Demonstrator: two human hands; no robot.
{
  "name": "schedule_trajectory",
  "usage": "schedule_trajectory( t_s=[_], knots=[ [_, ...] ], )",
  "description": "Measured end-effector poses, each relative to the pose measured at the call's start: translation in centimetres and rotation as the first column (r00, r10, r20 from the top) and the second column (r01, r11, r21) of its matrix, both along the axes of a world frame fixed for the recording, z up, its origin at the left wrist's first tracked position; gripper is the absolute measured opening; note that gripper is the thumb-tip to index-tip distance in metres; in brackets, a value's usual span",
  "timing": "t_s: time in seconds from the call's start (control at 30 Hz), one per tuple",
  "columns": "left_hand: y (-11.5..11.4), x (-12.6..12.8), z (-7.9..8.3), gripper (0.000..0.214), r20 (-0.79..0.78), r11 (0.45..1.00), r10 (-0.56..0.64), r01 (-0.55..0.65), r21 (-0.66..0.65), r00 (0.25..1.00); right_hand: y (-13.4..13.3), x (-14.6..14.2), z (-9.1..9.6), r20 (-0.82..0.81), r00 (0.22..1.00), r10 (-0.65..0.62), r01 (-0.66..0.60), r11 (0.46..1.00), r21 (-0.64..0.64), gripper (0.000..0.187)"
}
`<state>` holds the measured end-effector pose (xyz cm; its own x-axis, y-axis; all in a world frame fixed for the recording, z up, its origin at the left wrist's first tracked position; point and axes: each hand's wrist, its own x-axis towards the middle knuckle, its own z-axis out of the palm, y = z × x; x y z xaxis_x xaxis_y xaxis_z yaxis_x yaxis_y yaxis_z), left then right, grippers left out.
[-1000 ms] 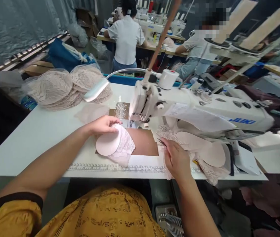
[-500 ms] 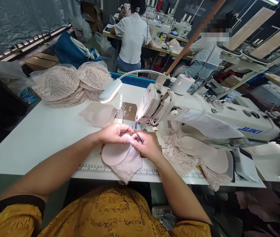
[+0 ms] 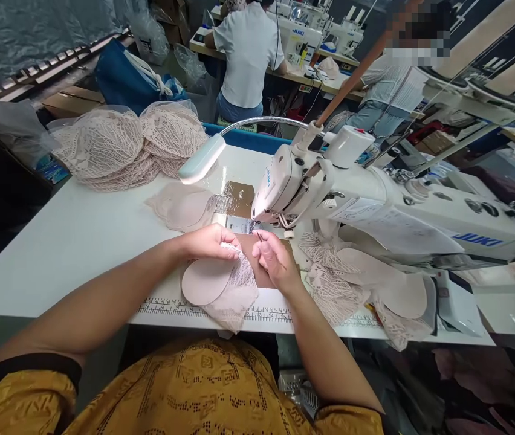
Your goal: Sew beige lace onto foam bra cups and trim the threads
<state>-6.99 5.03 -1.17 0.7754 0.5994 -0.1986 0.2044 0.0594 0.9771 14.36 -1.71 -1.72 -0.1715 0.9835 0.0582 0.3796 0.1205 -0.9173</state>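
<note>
My left hand (image 3: pixel 214 243) is closed, its thumb and fingers pinching the upper edge of a beige bra cup (image 3: pixel 207 281) with lace (image 3: pixel 243 272) attached. The smooth pad faces up, and the lace hangs toward the table's front edge. Just to the right, my right hand (image 3: pixel 274 258) is curled around small metal thread snips (image 3: pixel 260 237), mostly hidden by the fingers, with only a thin dark tip showing. It is apart from the cup. Both hands are in front of the sewing machine's needle area (image 3: pixel 254 226). Behind my left hand lies another cup (image 3: pixel 187 206).
Stacked lace cups (image 3: pixel 103 148) occupy the table's back left. More lace and pads (image 3: pixel 375 278) lie right, beside the sewing machine (image 3: pixel 352 187). A lamp (image 3: pixel 202 160) reaches over the table, and a ruler strip (image 3: pixel 167 307) runs along its front. Two people sit beyond.
My right hand has drawn away from the cup to the right, with the snips turned upward in its fingers. The left hand still pinches the cup. The view has shifted slightly.
</note>
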Motion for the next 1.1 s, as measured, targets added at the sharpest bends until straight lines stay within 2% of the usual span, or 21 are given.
schedule_trajectory(
  t_s=[0.17, 0.37, 0.6, 0.77, 0.97, 1.1],
  knots=[
    [0.2, -0.4, 0.1, 0.030, -0.049, 0.993, 0.081, -0.085, -0.086, 0.995, 0.0, 1.0, 0.0, -0.028, 0.996, 0.083, -0.084, 0.996, -0.030, 0.038],
    [0.2, -0.5, 0.3, 0.029, -0.028, 0.966, 0.169, -0.171, -0.194, 0.985, -0.1, 0.7, -0.2, -0.082, 0.990, 0.112, -0.120, 0.988, -0.102, 0.030],
    [0.3, -0.2, -0.3, 0.028, 0.033, 0.993, 0.080, -0.077, -0.092, 0.996, -0.3, -0.8, 0.3, -0.034, 0.992, 0.122, -0.123, 0.991, -0.049, 0.021],
    [0.0, 0.0, -0.2, 0.031, 0.005, 1.000, 0.024, -0.024, -0.020, 1.000, -0.3, -1.2, 0.2, 0.051, 0.996, 0.072, -0.073, 0.997, 0.025, 0.016],
    [-0.2, 0.1, -0.4, 0.032, 0.002, 1.000, 0.007, -0.007, -0.008, 1.000, -0.1, -0.5, 0.0, -0.035, 0.991, 0.130, -0.133, 0.987, -0.089, 0.020],
    [-0.3, 0.3, -0.8, 0.035, -0.035, 1.000, -0.005, 0.006, 0.015, 0.999, -0.1, -0.9, 0.2, -0.007, 0.986, 0.165, -0.165, 0.984, -0.070, 0.017]
  ],
)
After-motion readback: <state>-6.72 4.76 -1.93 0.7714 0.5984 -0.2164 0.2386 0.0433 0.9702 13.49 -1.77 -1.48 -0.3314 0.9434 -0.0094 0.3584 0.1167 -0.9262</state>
